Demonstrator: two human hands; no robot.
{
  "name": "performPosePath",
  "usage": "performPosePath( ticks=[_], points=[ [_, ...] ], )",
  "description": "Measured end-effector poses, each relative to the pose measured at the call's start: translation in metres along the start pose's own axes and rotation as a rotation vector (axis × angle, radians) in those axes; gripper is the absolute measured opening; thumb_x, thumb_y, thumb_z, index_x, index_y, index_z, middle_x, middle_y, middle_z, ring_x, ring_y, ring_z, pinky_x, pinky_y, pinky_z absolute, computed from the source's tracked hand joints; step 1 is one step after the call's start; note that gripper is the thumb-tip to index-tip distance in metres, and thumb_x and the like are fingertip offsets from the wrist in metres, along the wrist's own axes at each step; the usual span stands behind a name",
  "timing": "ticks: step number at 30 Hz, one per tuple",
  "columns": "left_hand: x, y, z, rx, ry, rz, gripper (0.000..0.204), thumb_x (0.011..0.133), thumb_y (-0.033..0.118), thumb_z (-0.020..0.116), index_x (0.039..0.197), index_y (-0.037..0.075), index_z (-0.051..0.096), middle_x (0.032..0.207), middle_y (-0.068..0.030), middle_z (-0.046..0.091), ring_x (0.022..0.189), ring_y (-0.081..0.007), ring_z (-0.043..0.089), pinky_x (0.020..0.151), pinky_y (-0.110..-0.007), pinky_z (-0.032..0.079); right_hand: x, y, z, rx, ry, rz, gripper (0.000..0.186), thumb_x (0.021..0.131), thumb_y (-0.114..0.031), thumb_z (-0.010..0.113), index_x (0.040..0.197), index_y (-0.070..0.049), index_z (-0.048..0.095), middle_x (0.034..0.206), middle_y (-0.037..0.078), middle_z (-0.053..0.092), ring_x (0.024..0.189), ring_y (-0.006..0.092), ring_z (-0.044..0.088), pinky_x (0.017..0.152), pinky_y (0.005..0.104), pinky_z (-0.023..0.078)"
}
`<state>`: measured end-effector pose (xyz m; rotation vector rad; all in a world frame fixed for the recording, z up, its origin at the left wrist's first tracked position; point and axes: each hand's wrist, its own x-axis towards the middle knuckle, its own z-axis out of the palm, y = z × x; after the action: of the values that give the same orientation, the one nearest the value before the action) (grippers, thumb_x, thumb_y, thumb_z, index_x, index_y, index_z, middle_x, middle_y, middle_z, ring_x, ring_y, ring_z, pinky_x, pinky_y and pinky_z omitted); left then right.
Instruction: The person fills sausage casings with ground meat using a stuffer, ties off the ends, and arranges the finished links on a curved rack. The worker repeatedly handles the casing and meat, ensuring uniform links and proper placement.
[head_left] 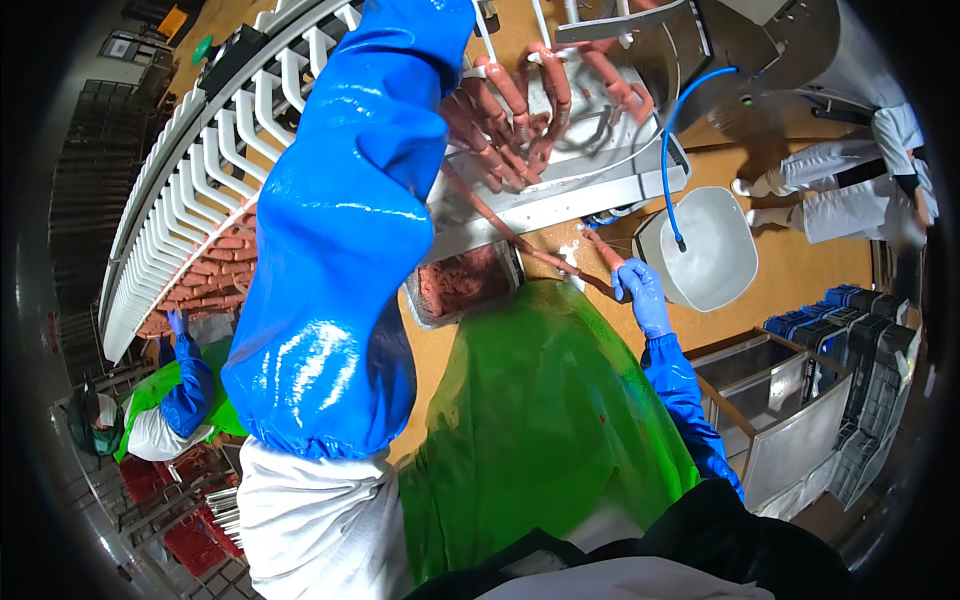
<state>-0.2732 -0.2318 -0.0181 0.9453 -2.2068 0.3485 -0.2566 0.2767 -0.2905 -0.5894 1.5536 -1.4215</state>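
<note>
The step in hand looks like drawing out and controlling the free end of a long, thin, pink sausage strand (510, 236). The strand slants down from a pale metal tray with a raised lip (560, 206), crosses that lip, and ends at the person's right hand (645, 298). In its blue glove, this hand is closed around the strand, and a short, thicker pink end (602, 247) juts up from the grip toward the tray. A small dark piece also shows at the fingers, perhaps a handle, though it is too small to tell.

The left arm, in a glossy blue plastic sleeve (350, 200), extends past the upper edge of the view; the left hand is out of sight, so I cannot tell what it does.

Above the tray, plump pink sausage loops (552, 85) hang from slim white hooks (484, 38). Below its lip stands a clear tub of red minced meat (460, 285), and just right of the right hand is a grey-white, round-cornered bin (735, 250).

In my judgement, the next move calls for a firm but gentle hold, with slack enough that the casing does not tear against the lip.
</note>
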Motion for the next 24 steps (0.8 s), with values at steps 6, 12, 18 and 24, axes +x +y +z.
performPosePath(
  ticks=[6, 12, 18, 24],
  points=[
    [-0.175, 0.023, -0.095, -0.875, 0.045, -0.207, 0.015, 0.092, 0.017, 0.061, 0.092, 0.003, 0.056, 0.07, -0.0041, 0.057, 0.064, -0.0114, 0.055, 0.059, -0.026, 0.045, -0.008, 0.002, -0.005, 0.035, 0.067, 0.032, 0.023, 0.097, -0.019, 0.054, 0.079, -0.004, 0.058, 0.069, 0.0, 0.054, 0.061, 0.006, 0.048, 0.059, 0.0221, 0.039],
    [-0.386, -0.058, -0.022, -1.046, 0.067, -0.987, 0.038, 0.09, 0.018, 0.062, 0.12, 0.0, 0.048, 0.101, -0.0082, 0.059, 0.087, -0.0157, 0.057, 0.078, -0.03, 0.047, -0.007, -0.037, 0.028, -0.072, -0.052, 0.086, 0.023, 0.096, -0.019, 0.053, 0.079, -0.004, 0.059, 0.068, 0.0, 0.054, 0.059, 0.0072, 0.048, 0.06, 0.0225, 0.039],
    [-0.373, -0.098, 0.033, -1.395, -0.432, -0.687, 0.024, 0.087, 0.016, 0.059, 0.104, -0.001, 0.059, 0.088, -0.0052, 0.064, 0.081, -0.0157, 0.06, 0.076, -0.031, 0.048, 0.021, -0.104, 0.099, -0.287, -0.406, 0.003, 0.028, 0.095, -0.027, 0.052, 0.08, -0.004, 0.058, 0.066, 0.001, 0.052, 0.06, 0.008, 0.047, 0.06, 0.0235, 0.037],
    [-0.508, -0.089, 0.014, -1.329, -0.474, -0.898, 0.018, 0.096, 0.013, 0.052, 0.109, 0.001, 0.051, 0.09, -0.0061, 0.055, 0.085, -0.0175, 0.055, 0.076, -0.033, 0.047, 0.07, -0.131, 0.234, -0.445, -0.572, -0.055, 0.033, 0.098, -0.033, 0.048, 0.081, -0.005, 0.056, 0.069, 0.0, 0.049, 0.06, 0.0083, 0.043, 0.057, 0.0247, 0.035]
  ],
)
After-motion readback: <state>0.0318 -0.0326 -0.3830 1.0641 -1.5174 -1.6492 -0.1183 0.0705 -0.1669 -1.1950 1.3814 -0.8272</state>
